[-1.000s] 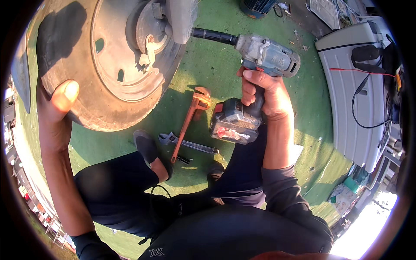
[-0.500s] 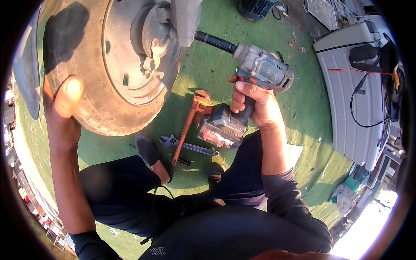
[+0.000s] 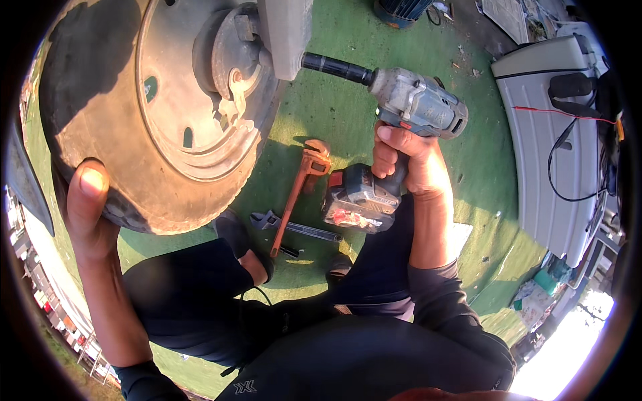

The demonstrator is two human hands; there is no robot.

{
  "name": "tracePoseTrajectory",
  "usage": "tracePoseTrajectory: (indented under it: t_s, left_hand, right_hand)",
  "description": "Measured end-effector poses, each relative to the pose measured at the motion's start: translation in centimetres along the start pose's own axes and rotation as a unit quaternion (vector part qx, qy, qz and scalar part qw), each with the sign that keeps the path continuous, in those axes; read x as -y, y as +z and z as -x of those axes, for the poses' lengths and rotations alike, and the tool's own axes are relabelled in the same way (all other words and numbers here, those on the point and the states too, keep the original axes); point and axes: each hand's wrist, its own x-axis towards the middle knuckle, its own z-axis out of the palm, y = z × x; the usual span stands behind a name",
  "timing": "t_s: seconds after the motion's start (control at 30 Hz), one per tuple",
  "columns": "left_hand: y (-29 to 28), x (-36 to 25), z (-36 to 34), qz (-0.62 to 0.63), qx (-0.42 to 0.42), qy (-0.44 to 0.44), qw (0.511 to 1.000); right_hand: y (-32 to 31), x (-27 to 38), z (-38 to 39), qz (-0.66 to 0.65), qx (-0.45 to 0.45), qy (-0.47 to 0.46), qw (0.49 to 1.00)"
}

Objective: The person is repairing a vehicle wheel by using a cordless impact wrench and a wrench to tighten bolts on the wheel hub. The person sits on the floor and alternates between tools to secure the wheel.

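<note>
My left hand (image 3: 90, 217) grips the outer edge of a dusty wheel's tyre (image 3: 167, 194), thumb on the near side and the other fingers hidden behind it. My right hand (image 3: 414, 157) is wrapped round the handle of a grey cordless impact wrench (image 3: 421, 100). A long black socket (image 3: 338, 67) on its nose points left, its tip against or behind a grey metal arm (image 3: 284, 40) beside the wheel hub (image 3: 234, 57). Whether the socket sits on a fastener is hidden. The tool's battery pack (image 3: 361, 200) hangs above my right knee.
An orange pipe wrench (image 3: 294, 200) and a silver adjustable wrench (image 3: 301, 228) lie on the green floor (image 3: 481, 227) between my feet. A blue motor-like object (image 3: 401, 10) stands at the far side. To the right is a white ribbed panel (image 3: 545, 147) with cables on it.
The wheel has swung left and nearer to me, tilting, with my left hand still on the tyre. My right hand and the impact wrench have shifted slightly right.
</note>
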Motion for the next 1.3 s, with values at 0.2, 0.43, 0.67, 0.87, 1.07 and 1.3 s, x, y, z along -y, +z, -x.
tracePoseTrajectory:
  t_s: [0.2,0.43,0.67,0.87,1.07,1.3]
  left_hand:
    - [-2.0,1.5,-0.2,0.017,0.000,0.001,1.000]
    - [1.0,-0.1,-0.8,0.044,-0.016,0.020,0.999]
    - [1.3,-1.0,-1.5,0.030,0.023,0.033,0.999]
    - [2.8,-2.0,-1.2,0.125,0.066,0.023,0.990]
    - [3.6,-2.1,-0.8,0.166,0.042,0.016,0.985]
    - [2.9,-1.6,-0.9,0.160,0.035,-0.021,0.986]
  right_hand:
    - [0.9,1.2,0.3,0.064,-0.011,0.000,0.998]
    - [-0.5,0.7,-0.4,0.056,0.019,-0.013,0.998]
    - [0.0,0.6,0.2,0.050,0.013,-0.016,0.999]
    - [0.5,0.8,0.4,0.047,0.019,-0.024,0.998]
    - [0.0,1.0,0.4,0.031,0.030,-0.015,0.999]
    - [-0.5,1.5,-0.2,0.024,0.053,0.009,0.998]
